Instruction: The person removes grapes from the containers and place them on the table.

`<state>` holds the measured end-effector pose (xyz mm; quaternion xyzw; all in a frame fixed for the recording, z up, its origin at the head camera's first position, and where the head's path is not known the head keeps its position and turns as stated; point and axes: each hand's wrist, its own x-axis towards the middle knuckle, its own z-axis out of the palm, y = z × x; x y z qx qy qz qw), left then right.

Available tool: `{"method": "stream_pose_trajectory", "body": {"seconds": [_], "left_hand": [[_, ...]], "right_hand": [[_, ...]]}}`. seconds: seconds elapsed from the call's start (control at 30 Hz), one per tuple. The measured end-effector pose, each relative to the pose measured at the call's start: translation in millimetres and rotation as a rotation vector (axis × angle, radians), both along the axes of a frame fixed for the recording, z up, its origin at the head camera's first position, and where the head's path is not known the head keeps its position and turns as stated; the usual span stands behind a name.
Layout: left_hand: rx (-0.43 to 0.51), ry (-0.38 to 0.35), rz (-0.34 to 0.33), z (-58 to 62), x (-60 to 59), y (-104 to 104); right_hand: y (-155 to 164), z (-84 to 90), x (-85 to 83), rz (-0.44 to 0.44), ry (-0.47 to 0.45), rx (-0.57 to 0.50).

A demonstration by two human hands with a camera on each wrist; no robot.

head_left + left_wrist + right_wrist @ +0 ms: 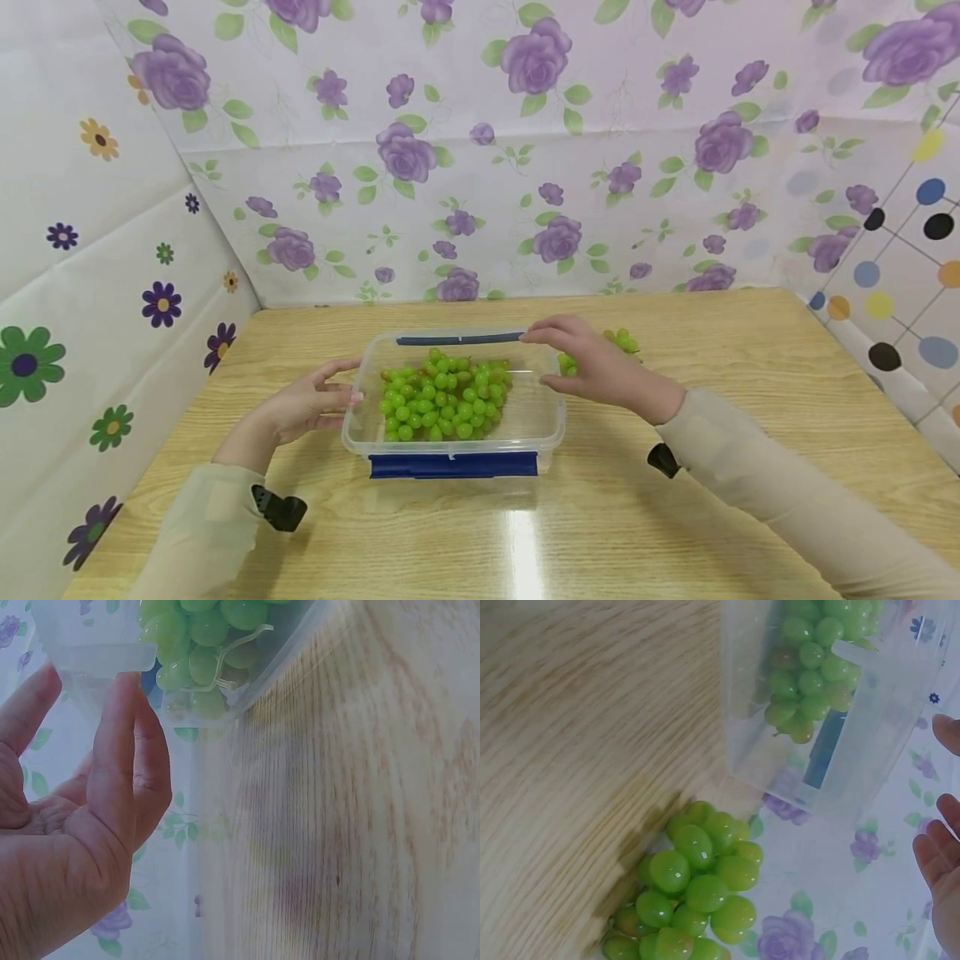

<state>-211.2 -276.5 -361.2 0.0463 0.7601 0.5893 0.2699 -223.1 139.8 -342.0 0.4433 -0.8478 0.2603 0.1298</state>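
A clear plastic container (pixel 453 447) with blue strips along its front and back sides stands on the table. Bunches of green grapes (pixel 442 400) fill its left and middle part. My left hand (pixel 311 404) is at the container's left end; in the left wrist view its fingertips (pixel 127 682) meet a clear tab at the rim, fingers mostly extended. Over the right end reaches my right hand (pixel 588 362), thumb and fingers spread near the back right corner. In the right wrist view this hand's fingers (pixel 934 855) stand apart from the container wall.
Another bunch of green grapes (pixel 694 881) lies on the wooden table (pixel 675 500) just right of the container, partly behind my right hand in the head view. A flowered cloth (pixel 480 167) hangs along the table's back edge, with patterned sheets at both sides.
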Motion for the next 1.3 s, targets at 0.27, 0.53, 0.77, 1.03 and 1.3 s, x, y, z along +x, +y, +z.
{"method": "stream_pose_trajectory", "body": {"seconds": [0.27,0.53,0.77,1.03,1.3], "left_hand": [[-0.001,0.001,-0.001,0.5,0.1,-0.6],[0.014,-0.001,-0.016,-2.4,0.0,-3.2],[0.011,0.005,-0.016,-1.9,-0.8,-2.7],[0.024,-0.001,0.005,-1.6,-0.2,-3.8],[0.050,0.005,0.003,-3.5,0.3,-2.7]], "right_hand": [[-7.3,2.2,0.1,0.032,-0.007,-0.007],[-16.3,2.2,-2.5,0.074,-0.039,0.035],[-26.1,4.8,-2.2,0.105,-0.023,0.077],[-37.9,7.0,-4.1,0.161,-0.003,0.102],[-46.6,2.3,-5.1,0.187,-0.017,0.204]]}}
